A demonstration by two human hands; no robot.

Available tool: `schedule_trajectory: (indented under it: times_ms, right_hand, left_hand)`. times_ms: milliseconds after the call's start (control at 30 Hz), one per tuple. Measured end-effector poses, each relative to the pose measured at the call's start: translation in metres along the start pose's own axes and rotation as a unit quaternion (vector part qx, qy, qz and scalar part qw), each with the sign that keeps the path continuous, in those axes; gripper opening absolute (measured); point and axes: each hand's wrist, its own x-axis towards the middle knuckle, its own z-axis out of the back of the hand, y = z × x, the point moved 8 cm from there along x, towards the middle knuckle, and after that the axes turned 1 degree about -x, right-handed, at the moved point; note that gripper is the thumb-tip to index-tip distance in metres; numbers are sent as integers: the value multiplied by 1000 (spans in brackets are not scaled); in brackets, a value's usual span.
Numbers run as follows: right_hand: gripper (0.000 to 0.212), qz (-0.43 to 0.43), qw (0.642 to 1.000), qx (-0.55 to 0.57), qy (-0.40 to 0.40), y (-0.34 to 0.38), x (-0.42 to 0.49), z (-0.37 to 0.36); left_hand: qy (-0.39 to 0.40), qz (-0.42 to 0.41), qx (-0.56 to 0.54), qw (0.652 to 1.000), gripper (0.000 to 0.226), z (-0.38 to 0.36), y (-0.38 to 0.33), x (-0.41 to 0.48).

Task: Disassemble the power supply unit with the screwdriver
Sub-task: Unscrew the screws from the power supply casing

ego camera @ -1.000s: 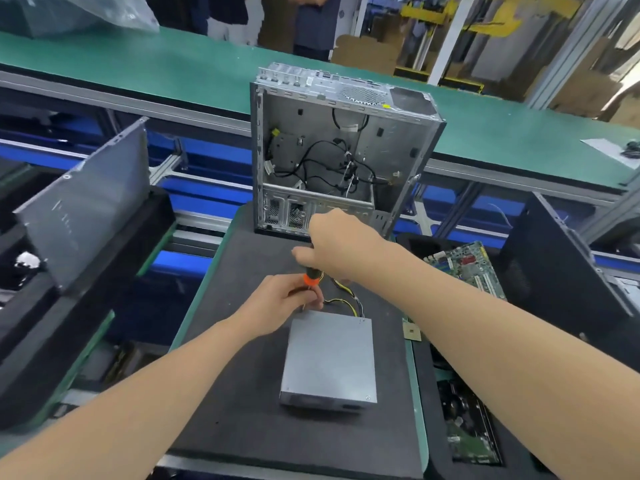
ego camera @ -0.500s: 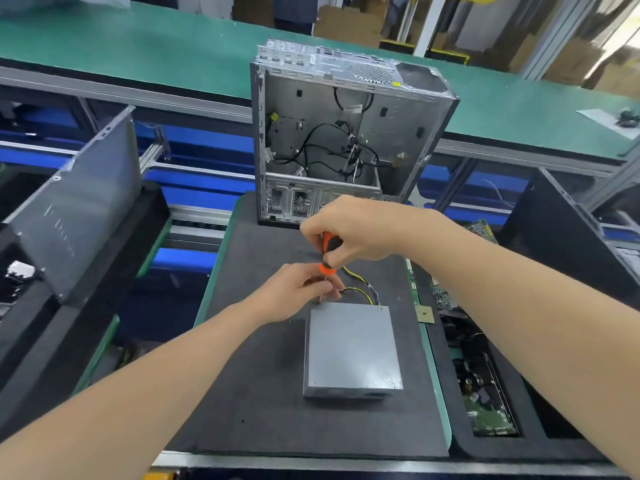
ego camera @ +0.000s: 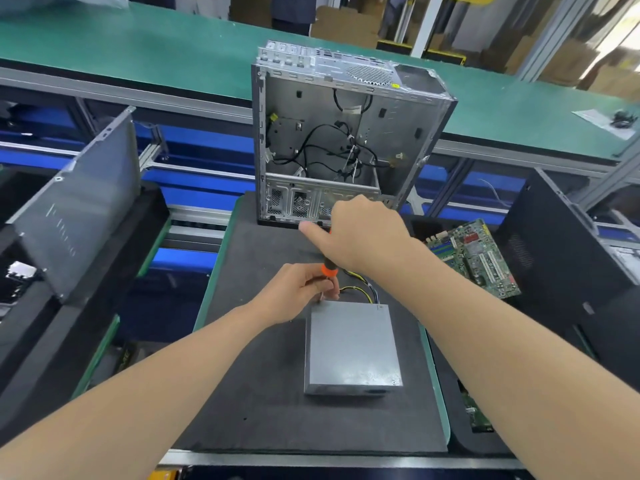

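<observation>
Panel, far left: grey metal side panel (ego camera: 79, 209) leaning tilted in a black foam tray (ego camera: 31, 341), well apart from the work.
Counter: dark foam-topped counter (ego camera: 256, 393) with a green edge; it carries the power supply unit near its middle and the computer case at its far end.
Left hand: left hand (ego camera: 298, 294) reaches in from the lower left, with its fingers curled and pinching the lower part of the screwdriver just beside the unit's far left corner.
Screwdriver: screwdriver (ego camera: 327, 270) stands nearly upright with its tip down at that corner. An orange collar and a bit of black grip show between the two hands, and the rest of the handle is hidden.
Power supply unit: plain grey metal box (ego camera: 351, 348) lying flat on the foam, lid side up, near the counter's right edge.
Wires: yellow and black wires (ego camera: 362, 289) come out of the unit's far side.
Right hand: right hand (ego camera: 363, 237) is above the left, wrapped over the handle's top, with its index finger sticking out straight to the left.
Computer case: open silver chassis (ego camera: 346, 133) standing upright behind the hands, with loose black cables inside.
Motherboard: green board (ego camera: 478, 261) lying tilted in a bin right of the counter.
Black tower: dark case (ego camera: 561, 265) at the far right.
</observation>
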Motion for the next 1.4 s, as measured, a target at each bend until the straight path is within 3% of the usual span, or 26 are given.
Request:
schedule_trajectory:
  times_ms: [133,433,700,833,933,1033,1133,1400]
  right_hand:
    - [44,18,993,90,68,1,9,-12]
    - [13,203,968,95,113,8,13,-6]
    - [16,299,937,80,160,20,8,-7]
    - [29,253,961,69,88,13,4,-1]
    - [48,98,995,-6,-29,-1,3,5]
    - [47,25,999,20,-9,-2,4,-5]
    - [43,48,994,84,47,0,11,-12]
    - [13,179,966,115,147,3,14,-7]
  left_hand:
    - [14,19,-25,999,28,0,4,-1]
    - [25,28,-18,999,19,3,6,3]
    - [26,13,-10,1000,26,4,3,0]
    - [17,-2,25,1000,31,3,2,0]
    - [21,5,14,1000,28,1,5,2]
    - [24,13,-6,1000,25,2,10,2]
    - [27,31,-45,998,17,2,10,0]
    - [27,16,-143,989,24,9,-11,3]
